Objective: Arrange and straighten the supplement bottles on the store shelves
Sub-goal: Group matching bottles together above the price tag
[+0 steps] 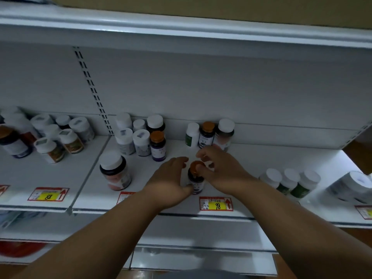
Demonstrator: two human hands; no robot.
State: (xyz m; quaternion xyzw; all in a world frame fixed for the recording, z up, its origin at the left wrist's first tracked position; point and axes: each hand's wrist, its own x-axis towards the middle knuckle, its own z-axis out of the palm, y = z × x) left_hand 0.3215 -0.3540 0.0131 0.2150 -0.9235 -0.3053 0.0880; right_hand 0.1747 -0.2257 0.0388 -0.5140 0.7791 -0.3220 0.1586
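**Both hands on one orange-cap bottle, front of the shelf**

Head cam, only view here. The dark bottle (pixel 195 179) with the orange cap stands upright near the front edge of the white shelf (pixel 177 152), just behind the yellow "98" price tag (pixel 216 203). The left hand (pixel 169 183) wraps around its left side, thumb down by the base. The right hand (pixel 218 169) comes in from the other side with curled fingers at the cap. It looks like a pinch on the cap, but the picture's blurry there, so I can't say how firm that grip is.

Behind the hands, against the back wall, there's a trio (pixel 209 134): white bottle with green label, another orange-cap one, and a white-cap jar, all touching or nearly so. Left of that, a cluster (pixel 141 135) of white-cap bottles plus one more orange cap. A big dark jar (pixel 115 171) stands alone front-left. Far right, green-label bottles (pixel 289 183) in a row near the edge.
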